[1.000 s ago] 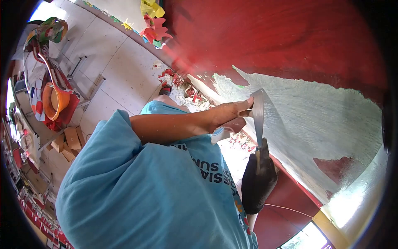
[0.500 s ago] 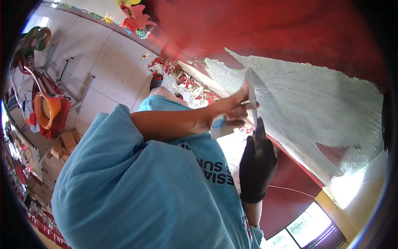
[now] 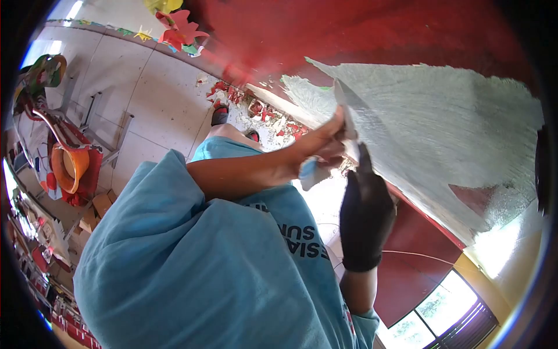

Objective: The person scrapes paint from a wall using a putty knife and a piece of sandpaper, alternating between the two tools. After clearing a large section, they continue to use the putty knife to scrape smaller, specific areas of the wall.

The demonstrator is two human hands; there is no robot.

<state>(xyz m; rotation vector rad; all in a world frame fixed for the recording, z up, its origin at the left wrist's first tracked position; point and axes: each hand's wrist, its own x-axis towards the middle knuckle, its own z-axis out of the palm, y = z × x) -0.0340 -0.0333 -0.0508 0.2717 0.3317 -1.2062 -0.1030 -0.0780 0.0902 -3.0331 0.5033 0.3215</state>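
My bare left hand (image 3: 323,144) presses on the metal blade of a scraper (image 3: 347,116), which lies flat against a wall. It also pinches a small blue-and-white piece (image 3: 311,172) under its fingers. My right hand (image 3: 366,212), in a black glove, is closed around the scraper's handle just below the blade. The wall is red (image 3: 378,35), with a large pale scraped patch (image 3: 442,122) where the paint is off. The blade sits at the patch's left edge.
Red paint flakes (image 3: 264,116) litter the tiled floor (image 3: 157,99) along the wall's foot, beside my shoe (image 3: 220,116). An orange bucket (image 3: 67,166) and cluttered desks stand at the left. Paper decorations (image 3: 177,32) hang at the top. A window (image 3: 436,320) shows at bottom right.
Both hands and the scraper have slid up and to the left along the wall. The gloved hand has followed and now hides the handle.
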